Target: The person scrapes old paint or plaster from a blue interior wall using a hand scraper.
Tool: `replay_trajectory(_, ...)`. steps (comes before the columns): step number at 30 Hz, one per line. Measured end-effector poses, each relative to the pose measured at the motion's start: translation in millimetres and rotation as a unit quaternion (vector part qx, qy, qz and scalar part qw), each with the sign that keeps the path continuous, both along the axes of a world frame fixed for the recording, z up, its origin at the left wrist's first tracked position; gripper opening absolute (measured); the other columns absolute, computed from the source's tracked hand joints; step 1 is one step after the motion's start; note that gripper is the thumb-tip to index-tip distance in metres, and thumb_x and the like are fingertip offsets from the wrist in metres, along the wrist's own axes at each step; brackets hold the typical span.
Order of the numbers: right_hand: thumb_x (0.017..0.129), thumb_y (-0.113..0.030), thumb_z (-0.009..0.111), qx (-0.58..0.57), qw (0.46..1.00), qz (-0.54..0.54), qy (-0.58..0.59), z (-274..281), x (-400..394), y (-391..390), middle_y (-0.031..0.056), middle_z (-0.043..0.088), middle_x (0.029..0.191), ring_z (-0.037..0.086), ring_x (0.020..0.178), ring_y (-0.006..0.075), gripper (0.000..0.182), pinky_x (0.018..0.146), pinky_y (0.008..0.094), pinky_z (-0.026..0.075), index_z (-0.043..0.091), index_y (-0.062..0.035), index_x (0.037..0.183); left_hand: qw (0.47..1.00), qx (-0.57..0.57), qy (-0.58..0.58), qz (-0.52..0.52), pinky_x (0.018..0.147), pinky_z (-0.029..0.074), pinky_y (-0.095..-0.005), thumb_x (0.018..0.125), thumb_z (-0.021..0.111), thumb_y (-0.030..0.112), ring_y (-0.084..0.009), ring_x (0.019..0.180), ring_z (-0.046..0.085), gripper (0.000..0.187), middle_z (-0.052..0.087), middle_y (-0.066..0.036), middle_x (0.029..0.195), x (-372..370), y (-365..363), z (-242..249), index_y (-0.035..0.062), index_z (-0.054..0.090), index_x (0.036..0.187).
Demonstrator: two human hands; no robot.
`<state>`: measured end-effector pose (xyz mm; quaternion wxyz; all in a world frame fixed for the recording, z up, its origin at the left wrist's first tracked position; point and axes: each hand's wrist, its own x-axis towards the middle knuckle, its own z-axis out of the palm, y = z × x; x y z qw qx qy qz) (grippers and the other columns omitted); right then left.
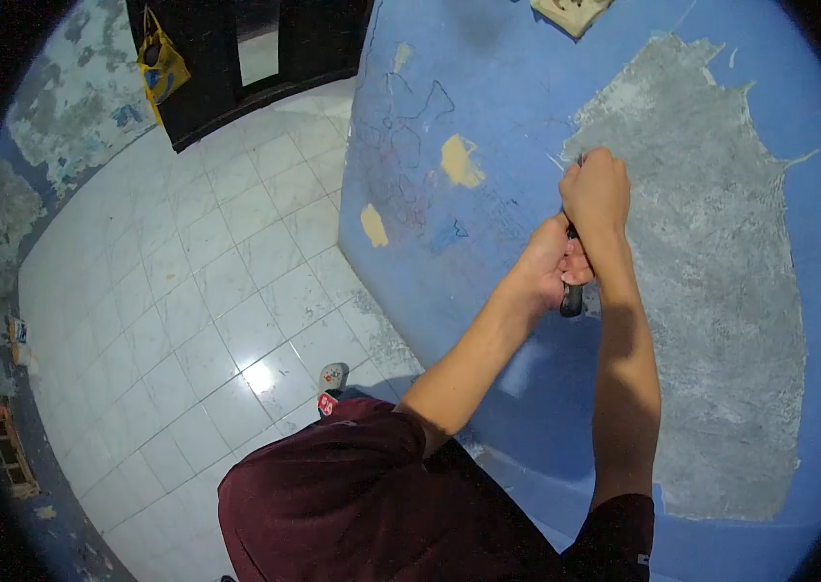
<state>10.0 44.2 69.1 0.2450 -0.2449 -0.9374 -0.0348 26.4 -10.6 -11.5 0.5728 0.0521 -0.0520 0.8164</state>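
Note:
Both my hands are closed around a tool with a black handle [573, 303], held against or close to the blue wall [517, 116]. My left hand [550, 264] wraps the lower part, and the rounded butt of the handle sticks out below it. Higher up, my right hand [597, 192] grips the same tool and hides most of its far end, so its kind cannot be made out. The hands are at the left edge of a large bare grey patch [711, 262], where the blue paint is gone and the border is ragged.
Cream filler spots [461, 161] and scribbles mark the wall to the left. Pale floor tiles [226, 262] stretch to a dark cabinet [207, 78] with a yellow bag [164, 68] hanging beside it. A shoe [334, 376] shows below me.

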Motion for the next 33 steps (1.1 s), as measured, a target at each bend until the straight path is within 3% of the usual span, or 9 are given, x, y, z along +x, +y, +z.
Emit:
replay_trajectory(5,0.074,-0.005,0.063,0.005,0.999,0.022,-0.047,6.4,-25.6,-9.7,0.0281,0.064,0.084,0.065,0.082,0.0419,0.013,0.071,0.0445,0.054,0.065,0.0064,0.081,0.996,-0.08,0.02,0.044,0.025,0.021,-0.0211,0.096,0.038,0.022,-0.0062,0.032,0.024,0.032,0.035,0.004,0.049,-24.9,0.2,0.0,0.0097,0.045,0.067)
replay_trajectory(13,0.072,-0.003,0.064,0.006,0.999,0.011,-0.041,2.0,-26.0,-19.8,0.0266,0.065,0.085,0.065,0.082,0.0417,0.011,0.072,0.0451,0.054,0.066,0.0046,0.08,0.999,0.038,-0.024,0.02,0.025,0.021,-0.0212,0.095,0.039,0.02,-0.0066,0.032,0.027,0.031,0.036,0.003,0.05,-27.5,-4.1,-19.1,0.01,0.044,0.065)
replay_trajectory(17,0.073,-0.002,0.063,0.049,0.998,0.028,-0.028,2.7,-43.5,-30.6,0.0253,0.066,0.085,0.066,0.082,0.0398,0.01,0.07,0.0454,0.054,0.066,0.0041,0.08,0.997,-0.064,0.004,0.038,0.027,0.022,-0.0202,0.095,0.038,0.021,-0.006,0.032,0.028,0.031,0.039,0.004,0.05,-55.4,-22.6,0.9,0.0115,0.046,0.067)
replay_trajectory(19,0.073,-0.002,0.063,0.055,0.997,0.036,-0.042,-1.0,-45.9,-33.6,0.0249,0.066,0.085,0.066,0.083,0.0393,0.01,0.07,0.0452,0.054,0.066,0.0038,0.08,0.993,-0.111,-0.028,0.005,0.028,0.023,-0.0194,0.097,0.037,0.024,-0.0058,0.032,0.027,0.032,0.041,0.004,0.049,-43.1,-24.5,-9.0,0.0123,0.048,0.069)
replay_trajectory(25,0.076,-0.006,0.061,0.033,0.997,0.04,-0.055,-0.4,-10.4,-28.8,0.0253,0.065,0.084,0.065,0.08,0.0415,0.011,0.07,0.0464,0.053,0.065,0.0041,0.08,0.998,-0.031,-0.049,0.031,0.029,0.024,-0.0203,0.095,0.04,0.026,-0.0043,0.033,0.027,0.032,0.037,0.007,0.047,-10.6,-21.5,-12.7,0.0134,0.045,0.067)
replay_trajectory(27,0.079,-0.007,0.06,0.02,0.998,0.014,-0.06,-9.2,7.8,-23.6,0.0244,0.066,0.085,0.065,0.079,0.0404,0.012,0.069,0.0458,0.053,0.066,0.003,0.081,0.999,-0.031,0.009,0.041,0.03,0.024,-0.0189,0.095,0.036,0.018,-0.0042,0.034,0.028,0.029,0.037,0.007,0.05,8.6,-25.5,-12.6,0.0122,0.043,0.067)
replay_trajectory(29,0.08,-0.012,0.061,-0.011,1.0,0.017,0.022,-15.3,25.5,-11.3,0.0242,0.065,0.082,0.064,0.077,0.0415,0.016,0.068,0.0473,0.052,0.065,0.0031,0.079,0.998,-0.043,0.012,0.04,0.03,0.023,-0.0196,0.096,0.034,0.021,-0.0042,0.035,0.026,0.03,0.035,0.007,0.05,25.3,-27.1,-3.4,0.0119,0.044,0.069)
replay_trajectory(33,0.081,-0.018,0.064,-0.071,0.997,0.017,0.014,-2.4,54.1,1.9,0.0242,0.064,0.079,0.063,0.077,0.042,0.021,0.067,0.0482,0.05,0.064,0.0028,0.078,0.999,-0.007,0.045,0.019,0.031,0.025,-0.0218,0.097,0.031,0.024,-0.0053,0.035,0.026,0.031,0.034,0.006,0.05,42.2,-16.4,0.9,0.0101,0.045,0.073)
